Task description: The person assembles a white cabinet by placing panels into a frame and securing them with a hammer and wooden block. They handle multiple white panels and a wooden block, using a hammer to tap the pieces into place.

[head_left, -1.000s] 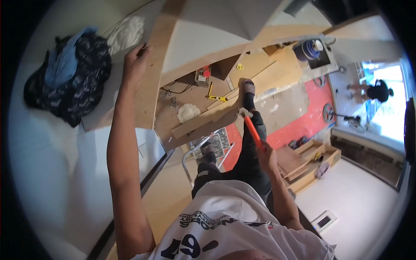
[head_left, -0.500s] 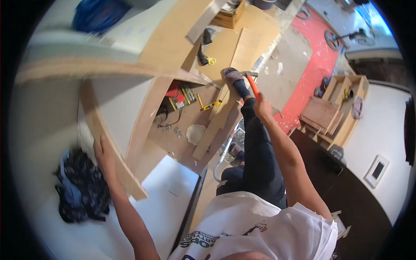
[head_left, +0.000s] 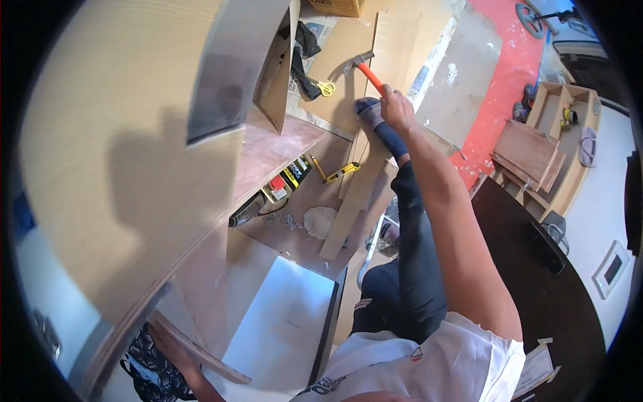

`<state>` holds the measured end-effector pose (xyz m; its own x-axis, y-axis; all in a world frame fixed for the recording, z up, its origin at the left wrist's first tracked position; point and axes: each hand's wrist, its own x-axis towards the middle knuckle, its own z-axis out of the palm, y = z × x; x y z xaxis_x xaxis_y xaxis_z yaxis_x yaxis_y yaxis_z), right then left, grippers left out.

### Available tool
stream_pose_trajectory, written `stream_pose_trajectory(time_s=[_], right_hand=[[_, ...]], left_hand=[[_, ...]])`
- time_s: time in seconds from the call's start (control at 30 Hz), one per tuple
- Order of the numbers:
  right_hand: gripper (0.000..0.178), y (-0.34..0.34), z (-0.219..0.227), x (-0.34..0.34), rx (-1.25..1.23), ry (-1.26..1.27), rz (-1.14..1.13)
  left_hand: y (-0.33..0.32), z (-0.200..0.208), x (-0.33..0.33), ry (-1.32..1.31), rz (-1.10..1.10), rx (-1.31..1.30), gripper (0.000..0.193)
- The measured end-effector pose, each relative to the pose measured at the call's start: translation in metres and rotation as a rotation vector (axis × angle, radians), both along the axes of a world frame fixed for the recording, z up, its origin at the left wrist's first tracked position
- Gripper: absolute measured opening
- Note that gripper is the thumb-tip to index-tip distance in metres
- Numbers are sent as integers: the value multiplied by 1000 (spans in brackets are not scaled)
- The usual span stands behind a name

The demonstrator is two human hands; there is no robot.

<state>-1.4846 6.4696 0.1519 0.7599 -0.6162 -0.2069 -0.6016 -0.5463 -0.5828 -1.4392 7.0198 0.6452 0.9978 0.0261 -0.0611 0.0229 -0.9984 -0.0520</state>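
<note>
My right hand [head_left: 398, 111] is closed round the orange handle of a hammer [head_left: 370, 76]. The hammer's metal head points away from me, above the plywood sheet on the floor and just beyond my sandalled foot [head_left: 368, 110]. Low on the left, my left hand [head_left: 167, 340] grips a narrow wooden strip [head_left: 213, 362] under the edge of a large wooden panel [head_left: 80, 167]. Its fingertips are partly hidden by the strip. A black patterned bag or cloth [head_left: 144, 362] lies beside that hand.
Yellow scissors [head_left: 326, 88], a yellow utility knife [head_left: 343, 172] and a round pale disc [head_left: 320, 222] lie among wood strips [head_left: 348, 224]. A metal step-stool leg [head_left: 370, 258] stands beside my leg. A wooden drawer box [head_left: 569, 161] is at right.
The view has swung left and closer to the large panel. The hammer has been raised and moved away from me. My left hand stays on the strip, now lower in view.
</note>
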Motion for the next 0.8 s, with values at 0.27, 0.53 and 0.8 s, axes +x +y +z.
stream_pose_trajectory(time_s=[0.27,0.53,0.8], right_hand=[[29,-7,-63,32,18,16,-27],[26,-20,-111,-4,196,192,17],[38,59,48,-90,390,-106,491]], left_hand=[[-47,-2,-8,-3,108,122,106],[-37,-5,-9,5,219,-268,65],[-27,-12,-9,-137,446,-828,59]])
